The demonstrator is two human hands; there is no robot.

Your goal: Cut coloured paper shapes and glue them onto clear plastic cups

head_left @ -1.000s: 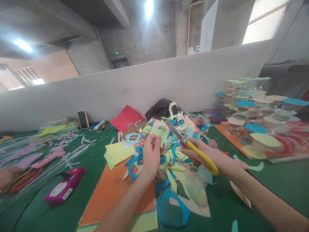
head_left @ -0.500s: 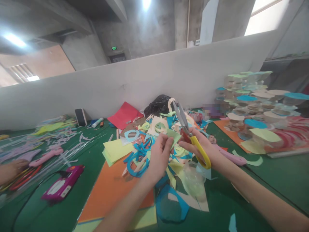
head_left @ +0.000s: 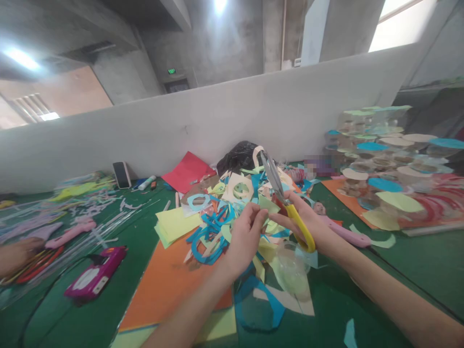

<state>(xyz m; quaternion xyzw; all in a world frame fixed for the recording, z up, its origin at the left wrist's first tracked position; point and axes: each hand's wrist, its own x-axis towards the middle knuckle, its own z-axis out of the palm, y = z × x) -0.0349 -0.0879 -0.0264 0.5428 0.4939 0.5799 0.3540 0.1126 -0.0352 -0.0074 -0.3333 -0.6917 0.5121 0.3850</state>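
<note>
My left hand (head_left: 244,239) is closed in a pinch on a small piece of light green paper (head_left: 268,204). My right hand (head_left: 306,220) is wrapped round a pair of scissors (head_left: 302,227) with yellow handles, its grey blades pointing up and away from me. The right fingertips reach the left fingertips beside the green paper; whether they also grip it I cannot tell. Beneath both hands spreads a heap of paper offcuts (head_left: 212,217), with blue rings and strips among yellow, green and cream scraps. A clear plastic cup (head_left: 292,261) lies close under my right wrist.
Orange sheets (head_left: 163,290) and a yellow paper stack (head_left: 177,224) lie left of the heap. Rows of clear cups with paper discs (head_left: 384,185) stand at the right. A pink glue gun (head_left: 348,233) trails a cord. Another person's hand (head_left: 18,256) is at far left, near a magenta device (head_left: 96,274).
My left hand has shifted slightly right and down, and the green paper has moved right with it, towards my right hand. The scissors have hardly moved.
</note>
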